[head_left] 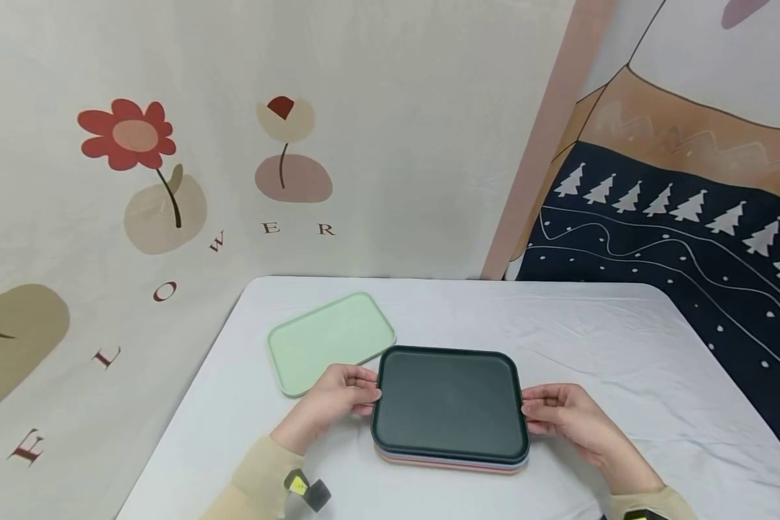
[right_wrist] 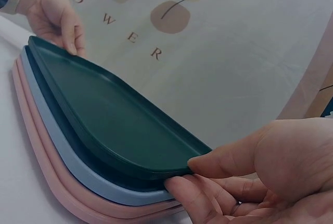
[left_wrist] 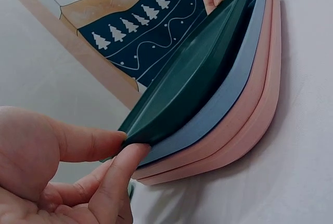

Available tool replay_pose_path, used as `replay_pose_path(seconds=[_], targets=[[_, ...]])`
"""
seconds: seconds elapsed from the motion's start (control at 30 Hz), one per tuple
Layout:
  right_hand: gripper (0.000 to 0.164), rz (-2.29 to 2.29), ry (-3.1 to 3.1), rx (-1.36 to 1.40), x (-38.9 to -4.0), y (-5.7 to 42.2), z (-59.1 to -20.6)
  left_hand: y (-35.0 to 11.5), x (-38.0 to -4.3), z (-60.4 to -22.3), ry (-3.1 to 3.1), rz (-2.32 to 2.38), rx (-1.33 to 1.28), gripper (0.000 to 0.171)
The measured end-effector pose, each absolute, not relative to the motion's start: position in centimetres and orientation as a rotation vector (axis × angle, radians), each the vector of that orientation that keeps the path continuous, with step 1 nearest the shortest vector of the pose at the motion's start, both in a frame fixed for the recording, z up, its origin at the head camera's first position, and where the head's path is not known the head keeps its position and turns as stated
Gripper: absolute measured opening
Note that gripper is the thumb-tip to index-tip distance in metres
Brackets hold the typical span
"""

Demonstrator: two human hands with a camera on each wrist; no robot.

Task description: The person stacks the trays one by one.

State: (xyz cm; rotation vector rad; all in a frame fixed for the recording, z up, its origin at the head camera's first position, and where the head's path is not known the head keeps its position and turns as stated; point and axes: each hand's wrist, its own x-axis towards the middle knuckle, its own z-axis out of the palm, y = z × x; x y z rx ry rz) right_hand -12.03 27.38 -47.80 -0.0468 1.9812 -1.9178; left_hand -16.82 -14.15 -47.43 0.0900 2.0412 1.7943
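A dark green rectangular tray (head_left: 451,404) with rounded corners tops a stack near the table's front. My left hand (head_left: 334,401) pinches its left edge between thumb and fingers. On the opposite side, my right hand (head_left: 562,415) pinches the right edge. Both wrist views show the dark green tray raised slightly off the stack, with a dark gap below it. Beneath lie a light blue tray (left_wrist: 210,122) and two pink trays (right_wrist: 54,169). Behind and left of the stack, a light green tray (head_left: 331,343) lies flat and slanted, close to my left hand.
A white cloth (head_left: 624,339) with light wrinkles covers the table. Behind it hangs a pale curtain (head_left: 396,144) printed with flowers and letters. To the right is a dark panel (head_left: 637,231) with white trees.
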Motion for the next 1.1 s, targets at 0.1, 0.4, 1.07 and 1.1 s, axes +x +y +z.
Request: replay_pose_path(seconds=[0.1, 0.4, 1.07, 1.1], targets=[[0.037, -1.911, 1.974, -0.056, -11.94, 27.46, -47.87, -14.21, -16.63, -47.41, 2.036, 1.791, 0.098, 0.034], [0.034, -1.914, 1.955, -0.068, -11.61, 27.56, -47.85, -14.26, -16.59, -47.58, 2.027, 1.783, 0.099, 0.033], [0.034, -1.936, 1.954, -0.064, -11.3, 27.53, -47.85, -14.39, -16.44, -47.84, 2.005, 1.807, 0.092, 0.036], [0.034, -1.935, 1.955, -0.068, -11.29, 27.54, -47.84, -14.39, -16.41, -47.85, 2.008, 1.806, 0.094, 0.035]])
